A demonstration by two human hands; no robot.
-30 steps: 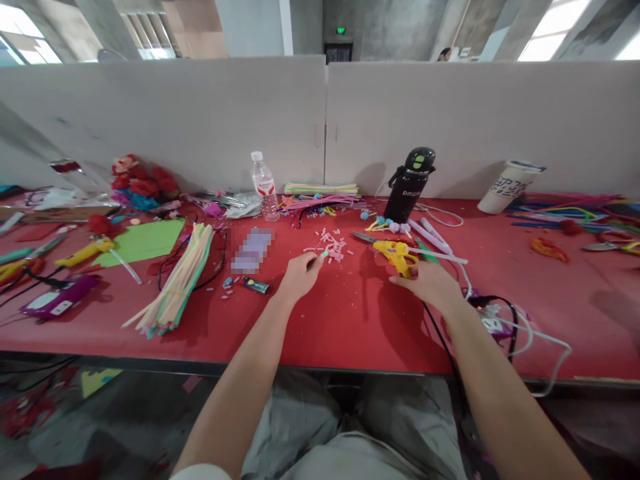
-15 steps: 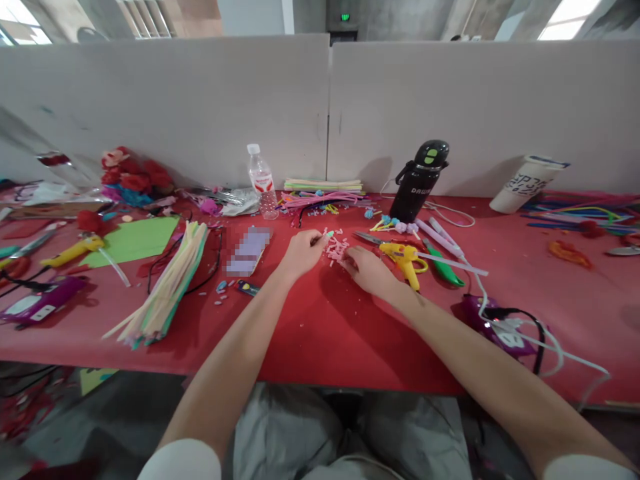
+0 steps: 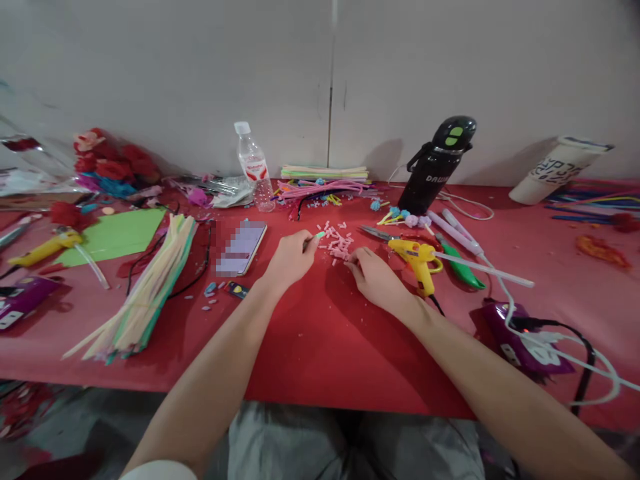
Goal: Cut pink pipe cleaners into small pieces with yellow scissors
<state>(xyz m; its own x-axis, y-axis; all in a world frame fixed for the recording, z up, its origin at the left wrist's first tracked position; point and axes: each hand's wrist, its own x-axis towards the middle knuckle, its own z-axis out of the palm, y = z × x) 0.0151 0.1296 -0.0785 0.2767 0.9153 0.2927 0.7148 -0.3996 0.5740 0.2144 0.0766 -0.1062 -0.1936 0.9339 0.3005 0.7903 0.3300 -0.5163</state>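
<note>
Centrally, pink pieces (image 3: 340,241) are strewn before a capped clear bottle (image 3: 255,167) and a closed black flask (image 3: 433,175), a green-tipped piece (image 3: 320,235) is pinched by the left hand (image 3: 294,257), and whether anything is grasped by the right hand's (image 3: 377,277) curled fingers cannot be told.

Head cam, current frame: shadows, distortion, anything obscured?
Head view: soft shadow on the red table beside the right hand; head view: black bottle and white cup lean outward, probably wide-angle distortion; head view: pixelation over the phone hides screen detail.
</note>
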